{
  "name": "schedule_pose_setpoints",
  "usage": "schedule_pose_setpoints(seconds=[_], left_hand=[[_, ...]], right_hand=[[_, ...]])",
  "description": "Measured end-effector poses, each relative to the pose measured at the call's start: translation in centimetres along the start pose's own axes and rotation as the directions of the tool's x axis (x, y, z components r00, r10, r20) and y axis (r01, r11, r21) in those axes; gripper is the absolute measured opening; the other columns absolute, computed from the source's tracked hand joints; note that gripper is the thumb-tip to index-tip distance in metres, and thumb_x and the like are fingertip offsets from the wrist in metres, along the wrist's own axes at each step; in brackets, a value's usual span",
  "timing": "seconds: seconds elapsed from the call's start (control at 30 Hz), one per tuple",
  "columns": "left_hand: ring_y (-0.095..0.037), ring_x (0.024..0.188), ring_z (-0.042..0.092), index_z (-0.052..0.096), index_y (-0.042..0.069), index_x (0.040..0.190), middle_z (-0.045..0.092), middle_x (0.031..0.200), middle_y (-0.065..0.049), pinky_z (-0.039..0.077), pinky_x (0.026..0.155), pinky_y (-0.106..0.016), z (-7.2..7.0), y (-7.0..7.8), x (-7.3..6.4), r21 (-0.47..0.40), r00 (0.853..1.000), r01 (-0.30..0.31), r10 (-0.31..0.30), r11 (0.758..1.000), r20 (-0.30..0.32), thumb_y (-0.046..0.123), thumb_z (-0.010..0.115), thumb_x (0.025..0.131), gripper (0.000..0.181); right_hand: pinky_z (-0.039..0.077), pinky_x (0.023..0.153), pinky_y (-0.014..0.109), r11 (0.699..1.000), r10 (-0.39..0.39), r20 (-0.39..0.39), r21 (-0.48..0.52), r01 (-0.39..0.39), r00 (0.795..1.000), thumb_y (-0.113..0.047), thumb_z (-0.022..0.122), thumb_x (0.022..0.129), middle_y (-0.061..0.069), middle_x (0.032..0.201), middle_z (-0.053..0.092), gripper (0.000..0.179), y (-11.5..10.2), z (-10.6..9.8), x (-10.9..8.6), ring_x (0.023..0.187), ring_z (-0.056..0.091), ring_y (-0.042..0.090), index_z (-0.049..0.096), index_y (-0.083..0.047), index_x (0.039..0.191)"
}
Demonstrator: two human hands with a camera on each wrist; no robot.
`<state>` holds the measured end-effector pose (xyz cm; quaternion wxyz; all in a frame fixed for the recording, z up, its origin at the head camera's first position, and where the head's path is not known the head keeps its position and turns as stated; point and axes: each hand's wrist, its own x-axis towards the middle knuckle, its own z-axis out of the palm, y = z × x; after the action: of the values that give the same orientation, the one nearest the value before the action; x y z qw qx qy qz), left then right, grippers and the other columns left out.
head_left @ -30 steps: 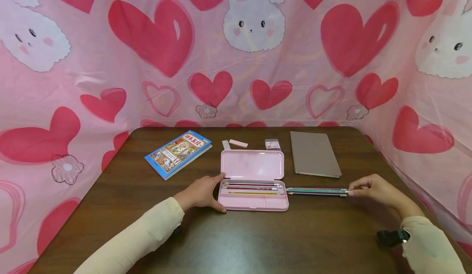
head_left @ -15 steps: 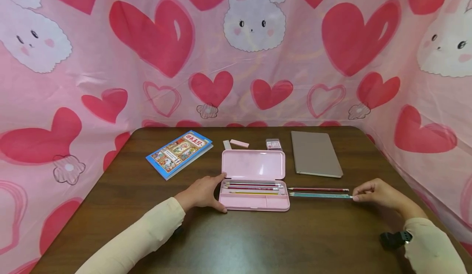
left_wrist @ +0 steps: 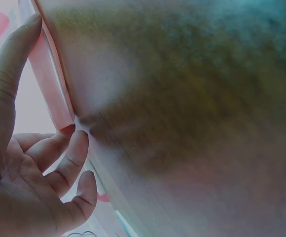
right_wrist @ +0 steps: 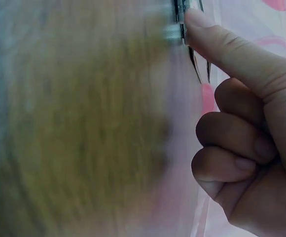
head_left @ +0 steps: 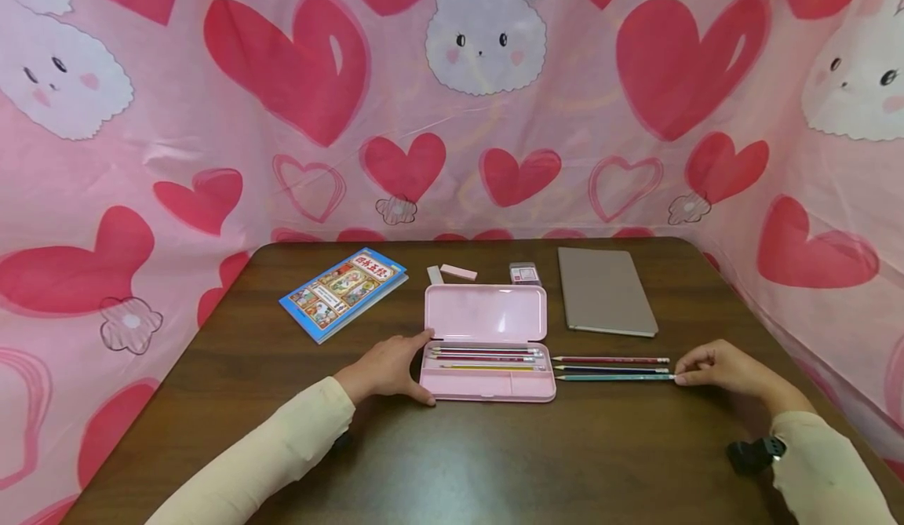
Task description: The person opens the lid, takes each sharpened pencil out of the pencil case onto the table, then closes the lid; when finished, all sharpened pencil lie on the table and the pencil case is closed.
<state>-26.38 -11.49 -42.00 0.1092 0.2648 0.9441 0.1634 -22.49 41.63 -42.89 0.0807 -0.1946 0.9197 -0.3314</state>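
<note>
A pink pencil case (head_left: 462,387) lies with its lid raised in the head view, several pencils in its back compartment. My left hand (head_left: 384,364) holds the case's left end, thumb at the front corner and forefinger near the hinge; the left wrist view shows that hand's thumb (left_wrist: 15,54) on the case's side. To the right of the case, a red pencil (head_left: 607,360), a dark pencil (head_left: 610,370) and a teal pencil (head_left: 614,377) lie side by side, tips pointing left. Thumb and forefinger of my right hand (head_left: 723,370) pinch the teal pencil's eraser end.
A blue picture-covered book (head_left: 344,293) lies at the back left. Behind the lid are a pink eraser-like bar (head_left: 459,272), a pale grey piece (head_left: 434,275) and a small labelled box (head_left: 524,274). A grey-brown notebook (head_left: 607,291) lies at the back right.
The pencils on the right, bunched together earlier, now lie spread apart in a row. My right hand has shifted slightly toward the front with the teal pencil; the left hand has stayed on the case.
</note>
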Motion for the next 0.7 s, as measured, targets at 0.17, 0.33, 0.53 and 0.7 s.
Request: schedule_pose_setpoints(seconds=[0.17, 0.33, 0.53, 0.7], left_hand=[[-0.029, 0.11, 0.055, 0.038, 0.01, 0.141, 0.056, 0.127, -0.013, 0.043, 0.094, -0.046, 0.1, 0.0, 0.0, -0.004, 1.0, 0.005, -0.005, 1.0, 0.004, 0.059, 0.08, 0.056, 0.106], [-0.029, 0.11, 0.054, 0.038, 0.01, 0.141, 0.056, 0.128, -0.013, 0.043, 0.094, -0.046, 0.0, 0.0, 0.1, -0.004, 1.0, 0.007, -0.007, 1.0, 0.004, 0.059, 0.08, 0.056, 0.107], [-0.029, 0.111, 0.054, 0.037, 0.011, 0.141, 0.055, 0.129, -0.013, 0.043, 0.095, -0.046, 0.1, 0.0, 0.1, 0.004, 1.0, 0.01, -0.01, 1.0, 0.014, 0.06, 0.079, 0.056, 0.107], [-0.029, 0.111, 0.054, 0.037, 0.011, 0.142, 0.055, 0.129, -0.013, 0.043, 0.095, -0.046, 0.0, 0.1, 0.1, -0.001, 1.0, 0.022, -0.022, 1.0, 0.015, 0.06, 0.079, 0.056, 0.107]], right_hand=[[0.031, 0.053, 0.02, 1.0, 0.012, -0.002, -0.01, -0.012, 1.0, -0.009, 0.073, 0.076, -0.017, 0.062, 0.048, 0.006, -0.3, 0.1, 0.1, 0.062, 0.038, -0.006, 0.07, -0.006, 0.08], [0.027, 0.05, 0.023, 0.999, 0.05, -0.003, -0.012, -0.05, 0.999, -0.014, 0.074, 0.076, -0.016, 0.058, 0.031, 0.013, -0.4, 0.1, 0.2, 0.056, 0.03, -0.005, 0.068, -0.003, 0.079], [0.03, 0.051, 0.022, 0.995, 0.099, 0.021, -0.007, -0.099, 0.995, -0.019, 0.074, 0.077, -0.017, 0.057, 0.038, 0.018, -0.7, 0.2, 0.1, 0.057, 0.033, -0.004, 0.069, -0.003, 0.083], [0.035, 0.053, 0.02, 0.997, 0.075, 0.017, 0.006, -0.075, 0.997, -0.018, 0.073, 0.078, -0.016, 0.062, 0.052, 0.019, -2.0, -0.1, 0.8, 0.059, 0.04, -0.004, 0.069, -0.001, 0.087]])
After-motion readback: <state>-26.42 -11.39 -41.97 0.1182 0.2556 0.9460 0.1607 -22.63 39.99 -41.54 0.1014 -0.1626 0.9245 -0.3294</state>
